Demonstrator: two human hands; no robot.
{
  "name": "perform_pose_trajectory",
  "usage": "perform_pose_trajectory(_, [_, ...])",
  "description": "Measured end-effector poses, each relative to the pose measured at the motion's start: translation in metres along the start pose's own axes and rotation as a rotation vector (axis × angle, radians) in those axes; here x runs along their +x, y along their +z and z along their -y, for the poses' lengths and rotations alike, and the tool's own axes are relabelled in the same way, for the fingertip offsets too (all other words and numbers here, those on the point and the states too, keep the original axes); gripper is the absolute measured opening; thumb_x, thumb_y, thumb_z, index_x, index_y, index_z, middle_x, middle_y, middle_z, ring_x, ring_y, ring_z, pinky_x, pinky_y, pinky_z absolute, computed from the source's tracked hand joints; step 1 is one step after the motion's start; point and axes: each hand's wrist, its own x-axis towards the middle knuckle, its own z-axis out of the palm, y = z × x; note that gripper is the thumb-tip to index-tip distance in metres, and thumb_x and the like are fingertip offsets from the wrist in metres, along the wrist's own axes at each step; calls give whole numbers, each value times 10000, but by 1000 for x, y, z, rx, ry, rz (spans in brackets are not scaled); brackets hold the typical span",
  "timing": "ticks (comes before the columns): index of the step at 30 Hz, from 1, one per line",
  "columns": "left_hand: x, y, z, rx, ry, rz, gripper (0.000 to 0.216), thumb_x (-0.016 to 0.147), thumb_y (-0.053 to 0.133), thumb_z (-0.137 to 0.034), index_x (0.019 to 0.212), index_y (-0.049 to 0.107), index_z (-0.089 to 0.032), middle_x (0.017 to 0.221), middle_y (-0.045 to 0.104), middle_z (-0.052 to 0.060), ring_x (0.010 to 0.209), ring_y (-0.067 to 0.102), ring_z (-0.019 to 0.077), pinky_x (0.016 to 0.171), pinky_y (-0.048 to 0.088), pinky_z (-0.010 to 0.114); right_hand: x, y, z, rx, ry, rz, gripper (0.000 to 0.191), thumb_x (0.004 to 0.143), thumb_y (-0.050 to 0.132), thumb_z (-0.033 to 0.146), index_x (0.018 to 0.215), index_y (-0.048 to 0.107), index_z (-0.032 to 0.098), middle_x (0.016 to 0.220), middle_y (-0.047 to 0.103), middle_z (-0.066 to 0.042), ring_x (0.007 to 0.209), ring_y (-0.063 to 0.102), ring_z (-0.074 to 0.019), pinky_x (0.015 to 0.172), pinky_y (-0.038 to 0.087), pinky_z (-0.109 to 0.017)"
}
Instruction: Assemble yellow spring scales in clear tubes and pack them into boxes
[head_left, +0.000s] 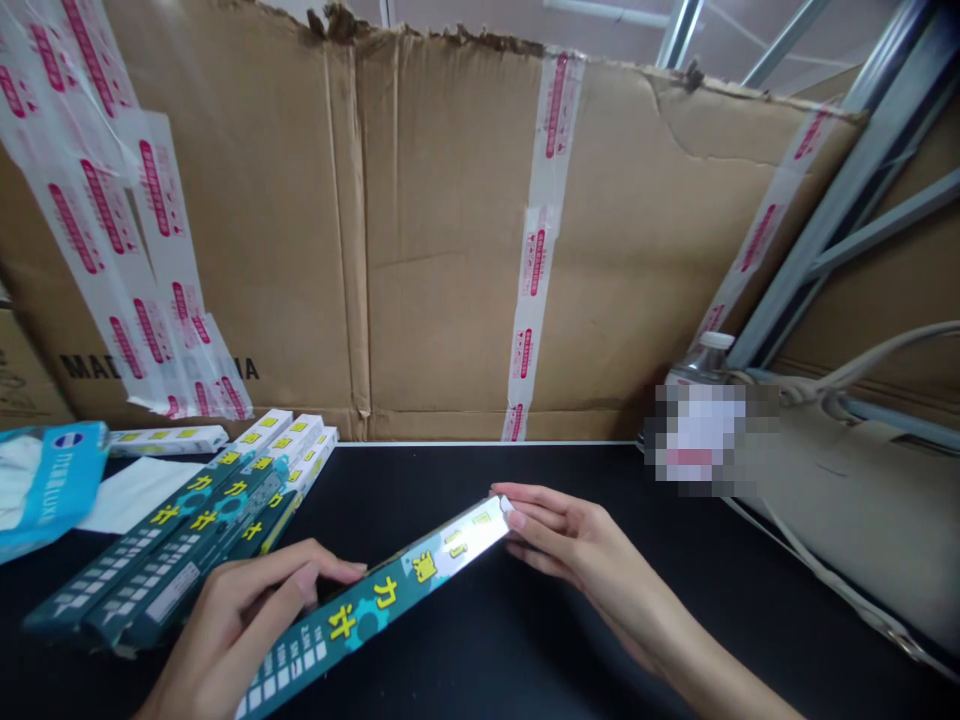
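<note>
A long, narrow cardboard box [405,590], dark green fading to white with yellow Chinese characters and small white squares, slants up to the right above the black tabletop. My left hand [255,610] grips its lower part, with the fingers along the far edge. At the white upper end, my right hand [562,530] pinches the box between thumb and fingers. Whether the end flap is closed cannot be made out. To the left lie several matching boxes [217,505] side by side, apart from the held one.
A blue-and-white packet [56,480] and a white sheet [142,495] lie at the left, near another slim box [169,440]. A large taped cardboard panel [442,250] stands behind the table [465,465]. At the right are a capped bottle [705,360] and a beige bag [847,500].
</note>
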Motion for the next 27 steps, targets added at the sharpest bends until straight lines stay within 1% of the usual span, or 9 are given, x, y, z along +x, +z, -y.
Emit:
perform_pose_trajectory(1, [0,0,1,-25,-20,12,417,967,484,-547,921,831,-320,696,744,-25,620,677,166,797,593,242,1,-2,1,24,22,11,598,704,920,469,1185,762,151,1030,834,-99,1032,771,-263,970,609,-369])
perform_pose_trajectory(3, [-1,-1,2,-57,-30,29,438,974,464,-558,935,828,-317,638,704,-28,574,644,162,822,584,253,4,-6,5,59,55,16,537,733,917,391,1172,763,125,986,838,-101,915,794,-229,893,649,-333])
perform_pose_trajectory(6, [-3,1,2,-61,-8,21,397,984,483,-524,930,823,-324,768,769,-24,680,700,170,782,569,223,10,-11,9,71,86,4,390,775,888,263,1108,781,90,932,840,-109,808,802,-195,824,671,-282])
perform_pose_trajectory(9, [-5,4,0,-15,31,-1,333,978,518,-484,935,817,-343,910,811,-45,828,754,175,722,558,185,13,-15,10,64,113,-5,304,781,866,176,1058,791,78,940,839,-118,854,809,-205,817,676,-262])
perform_pose_trajectory(11, [-6,7,-2,41,83,-28,303,976,525,-448,945,811,-350,914,819,-54,834,770,171,705,566,177,13,-17,8,55,117,-7,313,771,870,156,1064,787,83,965,838,-119,905,809,-218,822,677,-262])
perform_pose_trajectory(14, [-9,10,-3,103,220,-76,241,957,554,-348,965,793,-373,919,827,-77,836,784,151,764,576,164,13,-18,3,31,107,-19,347,745,896,168,1064,785,87,965,835,-121,881,813,-227,772,686,-259])
perform_pose_trajectory(17, [-12,12,0,148,331,-106,234,933,583,-278,1009,773,-391,952,830,-93,854,788,130,825,575,151,15,-18,-3,7,82,-54,355,695,933,198,1003,798,86,894,831,-117,803,816,-227,696,687,-249])
perform_pose_trajectory(24, [-13,14,9,227,392,-121,220,954,596,-295,1079,753,-386,1013,824,-81,912,783,124,870,577,148,15,-12,-7,-15,5,-127,437,589,984,297,946,810,114,822,826,-74,789,808,-203,647,661,-196])
perform_pose_trajectory(27, [-13,14,10,242,393,-128,217,957,597,-296,1096,742,-377,1021,819,-72,921,778,128,875,574,151,10,-9,0,-16,-3,-110,479,614,972,353,994,804,115,882,836,-82,852,807,-204,731,665,-209])
